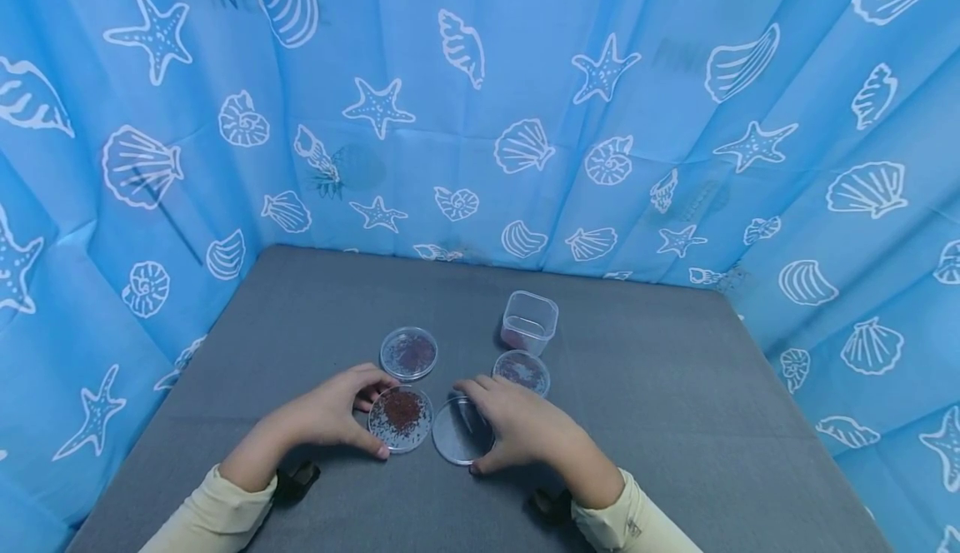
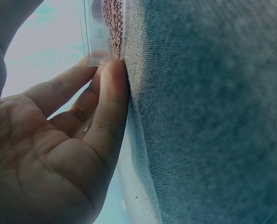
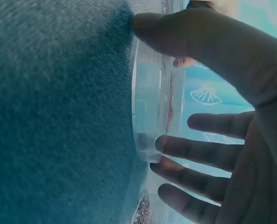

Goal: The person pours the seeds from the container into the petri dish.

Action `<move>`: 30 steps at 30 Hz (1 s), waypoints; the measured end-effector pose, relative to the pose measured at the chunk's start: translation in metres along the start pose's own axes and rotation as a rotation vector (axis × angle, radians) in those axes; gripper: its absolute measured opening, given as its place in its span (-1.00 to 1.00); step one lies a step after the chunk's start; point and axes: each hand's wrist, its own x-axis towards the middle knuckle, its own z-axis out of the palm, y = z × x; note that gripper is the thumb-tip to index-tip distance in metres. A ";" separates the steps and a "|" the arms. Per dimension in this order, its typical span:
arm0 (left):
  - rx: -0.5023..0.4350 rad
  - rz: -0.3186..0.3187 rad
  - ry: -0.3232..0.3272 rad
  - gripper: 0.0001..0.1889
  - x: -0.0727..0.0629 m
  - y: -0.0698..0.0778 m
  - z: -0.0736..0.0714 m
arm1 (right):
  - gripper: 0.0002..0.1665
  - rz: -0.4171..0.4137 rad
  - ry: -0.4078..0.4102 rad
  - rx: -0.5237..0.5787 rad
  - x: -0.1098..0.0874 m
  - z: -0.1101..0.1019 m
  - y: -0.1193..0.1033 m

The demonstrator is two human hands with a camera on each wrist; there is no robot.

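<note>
My left hand grips a clear round petri dish by its sides, thumb at the near edge and fingers at the far edge. Reddish-brown granules are heaped toward the dish's middle, with some scattered around. In the left wrist view, the thumb and fingertips pinch the dish wall close over the cloth. Just to the right, my right hand spans an empty petri dish, partly covering its right side. Its thumb and fingertips sit at opposite parts of the rim in the right wrist view.
Behind the left hand stands another petri dish with granules. A similar dish lies beyond the right hand, in front of a clear square tub holding a little reddish material. Grey cloth covers the table; a blue shell-print curtain surrounds it.
</note>
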 end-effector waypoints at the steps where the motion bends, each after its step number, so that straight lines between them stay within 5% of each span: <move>1: 0.000 0.000 0.000 -0.07 0.000 0.000 0.000 | 0.25 -0.003 0.004 0.017 -0.001 -0.001 0.000; 8: -0.002 -0.009 0.003 -0.07 0.000 0.002 0.001 | 0.25 -0.048 0.102 0.238 -0.011 -0.013 0.008; 18: 0.007 -0.011 0.004 -0.07 0.000 0.003 0.000 | 0.25 -0.218 0.452 0.573 -0.015 -0.017 0.025; 24: 0.016 -0.007 0.008 -0.07 0.000 0.002 0.001 | 0.26 -0.248 0.496 0.651 -0.015 -0.016 0.027; 30: 0.020 -0.003 0.014 -0.06 -0.001 0.003 0.001 | 0.18 -0.394 0.499 0.876 -0.013 -0.016 0.028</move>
